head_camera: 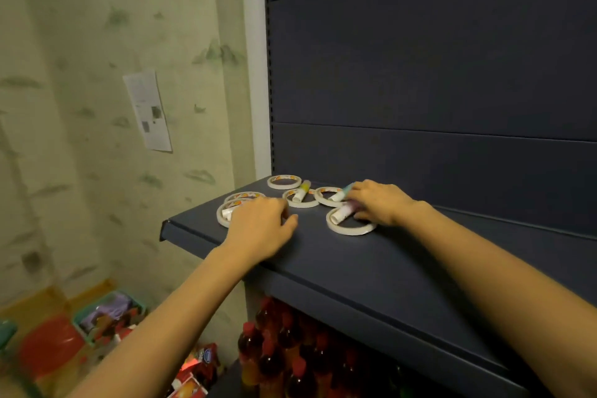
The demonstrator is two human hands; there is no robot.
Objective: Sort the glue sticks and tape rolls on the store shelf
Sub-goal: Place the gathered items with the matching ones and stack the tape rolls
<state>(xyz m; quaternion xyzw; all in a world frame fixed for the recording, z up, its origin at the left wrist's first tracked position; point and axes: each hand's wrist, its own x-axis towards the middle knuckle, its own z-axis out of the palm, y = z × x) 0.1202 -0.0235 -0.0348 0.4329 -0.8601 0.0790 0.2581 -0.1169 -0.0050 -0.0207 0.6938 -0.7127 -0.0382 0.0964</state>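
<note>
Pulling sticks (344,212) out of the rolls (349,230), I'd lift straight up; right hand (379,203) curls round two (left hand (258,226): fingers hidden, can't tell), so no roll drags.

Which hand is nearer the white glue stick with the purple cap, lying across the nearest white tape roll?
Right. The right hand touches the capped end of the purple-capped white glue stick; the left hand is well apart, off to its left.
</note>
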